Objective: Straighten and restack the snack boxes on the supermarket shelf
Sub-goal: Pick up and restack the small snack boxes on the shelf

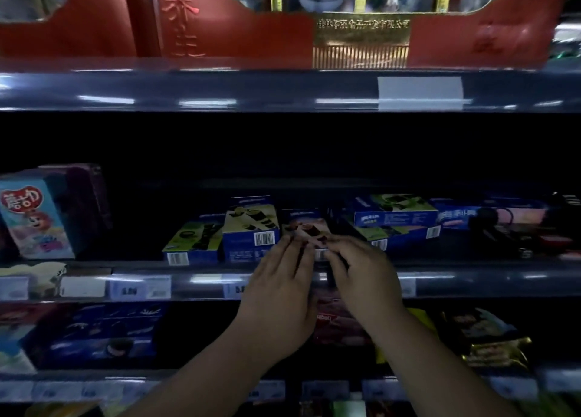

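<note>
On the dim middle shelf point(201, 283) several blue snack boxes lie and stand unevenly. A chocolate-flavour box point(303, 225) stands at the shelf's front centre. My left hand point(279, 287) reaches its left side with straight fingers touching the box front. My right hand point(358, 272) has its fingers curled round the box's lower right corner. To the left stands a green-and-blue box point(251, 231), and another one point(191, 240) leans beside it. To the right, two green-and-blue boxes point(393, 215) lie stacked flat.
A pink-and-blue box point(490, 215) lies flat at the far right. A light-blue cartoon box point(34, 221) stands at the far left. Red gift boxes point(220, 23) fill the shelf above. Dark cookie packs point(94, 335) and gold-wrapped bags point(493, 344) sit on the shelf below.
</note>
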